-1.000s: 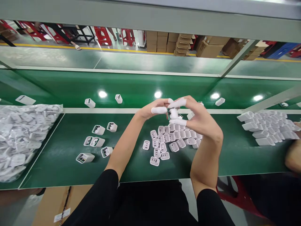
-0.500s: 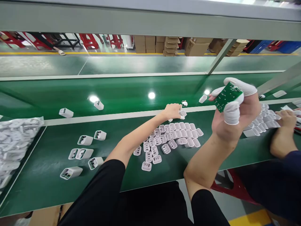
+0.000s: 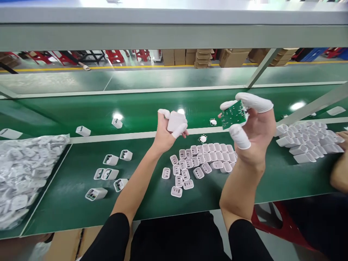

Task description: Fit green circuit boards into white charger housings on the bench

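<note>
My left hand (image 3: 166,132), with white finger cots on, is closed around a white charger housing (image 3: 176,121) above the green conveyor belt. In my right hand (image 3: 254,130) a green circuit board (image 3: 234,115) is pinched between cot-covered thumb and fingers, its soldered side toward me. Below and between the hands, rows of open white housings (image 3: 201,158) stand on the green table (image 3: 152,203), slots showing inside. A small circuit board with a white part (image 3: 202,139) lies at the table's far edge, and another small board (image 3: 213,122) lies on the belt.
Several housings with boards inside (image 3: 111,174) lie to the left. A clear bag of white plastic parts (image 3: 24,177) sits at far left. On the right are more white housings (image 3: 310,141), near a co-worker's arm (image 3: 339,165). A slanted metal post (image 3: 312,101) crosses the right side.
My left hand has lifted a housing from the far table edge and moved left with it. My right hand, still holding the circuit board, has come left, nearer to it.
</note>
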Available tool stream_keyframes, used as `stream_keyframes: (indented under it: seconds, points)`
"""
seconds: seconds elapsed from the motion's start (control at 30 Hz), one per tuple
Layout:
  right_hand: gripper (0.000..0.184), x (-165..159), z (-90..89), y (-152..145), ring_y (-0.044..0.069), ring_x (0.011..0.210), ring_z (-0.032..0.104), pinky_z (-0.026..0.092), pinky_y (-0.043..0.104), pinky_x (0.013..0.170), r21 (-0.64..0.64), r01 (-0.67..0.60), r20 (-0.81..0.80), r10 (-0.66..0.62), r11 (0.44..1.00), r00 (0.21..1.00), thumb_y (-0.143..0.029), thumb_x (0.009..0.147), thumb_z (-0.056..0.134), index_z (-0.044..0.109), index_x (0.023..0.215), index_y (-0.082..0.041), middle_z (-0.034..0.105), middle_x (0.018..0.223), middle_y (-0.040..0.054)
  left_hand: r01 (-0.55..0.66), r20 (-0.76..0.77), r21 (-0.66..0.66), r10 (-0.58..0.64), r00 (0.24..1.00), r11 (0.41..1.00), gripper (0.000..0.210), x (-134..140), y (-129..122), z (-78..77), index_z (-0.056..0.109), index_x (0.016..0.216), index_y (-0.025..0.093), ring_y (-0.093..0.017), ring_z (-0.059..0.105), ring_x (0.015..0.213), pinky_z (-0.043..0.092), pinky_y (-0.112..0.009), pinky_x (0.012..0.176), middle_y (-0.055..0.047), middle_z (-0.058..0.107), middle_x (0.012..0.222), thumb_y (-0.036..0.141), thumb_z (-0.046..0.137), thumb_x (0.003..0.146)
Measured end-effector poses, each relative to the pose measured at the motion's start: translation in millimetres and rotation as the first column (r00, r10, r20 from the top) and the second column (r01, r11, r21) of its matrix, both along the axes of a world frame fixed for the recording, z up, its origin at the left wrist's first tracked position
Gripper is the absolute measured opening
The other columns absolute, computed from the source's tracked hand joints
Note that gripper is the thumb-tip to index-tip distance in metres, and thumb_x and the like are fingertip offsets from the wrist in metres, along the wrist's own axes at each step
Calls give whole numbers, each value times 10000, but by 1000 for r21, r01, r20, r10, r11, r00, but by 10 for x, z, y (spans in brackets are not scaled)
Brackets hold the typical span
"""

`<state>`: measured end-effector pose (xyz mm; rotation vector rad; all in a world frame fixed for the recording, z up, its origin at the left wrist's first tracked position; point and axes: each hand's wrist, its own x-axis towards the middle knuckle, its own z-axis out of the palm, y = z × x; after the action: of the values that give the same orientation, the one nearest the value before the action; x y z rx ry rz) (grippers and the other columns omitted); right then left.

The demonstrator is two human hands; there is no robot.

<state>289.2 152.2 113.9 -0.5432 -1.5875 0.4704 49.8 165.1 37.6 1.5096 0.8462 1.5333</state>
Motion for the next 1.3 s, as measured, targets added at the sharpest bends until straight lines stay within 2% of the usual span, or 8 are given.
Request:
stream_keyframes:
  seconds: [0.07, 0.17, 0.3, 0.37, 0.57, 0.73, 1.07, 1.3]
  points:
    - [524, -154, -9, -60, 373, 1239, 794, 735, 567, 907, -47, -70, 49, 72, 996, 996, -557, 973, 846, 710, 1452, -394, 774, 1335, 81, -3, -48, 60, 6, 999, 998, 576, -100, -182, 52, 334, 1390, 357, -138, 728, 777, 611, -297, 672, 2, 682, 1136, 523, 767, 1048]
    - [532, -368, -43, -170, 383, 1247, 807, 745, 602, 957, -119, -118, 117, 132, 986, 984, -599, 986, 821, 673, 1450, -383, 788, 1326, 101, -101, -203, 253, 155, 967, 962, 607, -183, -312, 105, 382, 1573, 331, -210, 724, 1003, 650, -375, 829, -70, 646, 1213, 514, 708, 1094]
    - [548, -601, -107, -283, 382, 1253, 820, 738, 616, 1003, -63, -176, 70, 181, 982, 981, -556, 945, 892, 674, 1421, -394, 807, 1302, 87, -114, -364, 586, 386, 848, 802, 615, -285, -348, 148, 392, 1679, 290, -299, 615, 1175, 622, -519, 1002, -141, 582, 1326, 521, 580, 1141]
    - [549, -677, -139, -314, 381, 1238, 828, 720, 644, 1055, -2, -187, 27, 187, 982, 982, -529, 907, 942, 705, 1381, -388, 815, 1281, 80, -96, -401, 666, 464, 790, 740, 675, -331, -358, 155, 318, 1731, 288, -336, 570, 1257, 595, -562, 1066, -175, 561, 1433, 523, 554, 1144]
    - [672, -734, -178, -340, 422, 1304, 800, 663, 747, 1142, 11, -163, 38, 162, 987, 986, -517, 785, 1040, 717, 1367, -418, 837, 1240, 74, -81, -444, 717, 544, 712, 692, 762, -375, -368, 138, 188, 1775, 293, -368, 560, 1312, 568, -559, 1087, -202, 540, 1515, 614, 481, 1148]
    - [593, -706, -194, -314, 385, 1281, 800, 689, 720, 1083, 28, -230, 66, 228, 973, 971, -338, 856, 998, 751, 1385, -436, 857, 1263, 45, -76, -454, 734, 572, 684, 674, 749, -365, -358, 170, 179, 1780, 266, -359, 568, 1290, 579, -532, 1060, -203, 549, 1479, 534, 492, 1154]
    - [572, -687, -153, -332, 359, 1224, 773, 710, 649, 994, 10, -180, 117, 177, 984, 977, -299, 859, 986, 782, 1365, -471, 791, 1360, 53, -67, -436, 752, 572, 695, 655, 719, -348, -364, 216, 213, 1782, 225, -342, 555, 1286, 579, -501, 1054, -201, 543, 1442, 495, 479, 1171]
    - [543, -677, -116, -326, 344, 1155, 752, 712, 602, 935, 12, -134, 147, 131, 991, 980, -338, 878, 970, 780, 1361, -499, 726, 1252, 59, -55, -459, 729, 547, 700, 682, 709, -326, -390, 243, 221, 1776, 230, -349, 560, 1273, 569, -525, 1036, -206, 578, 1430, 519, 472, 1178]
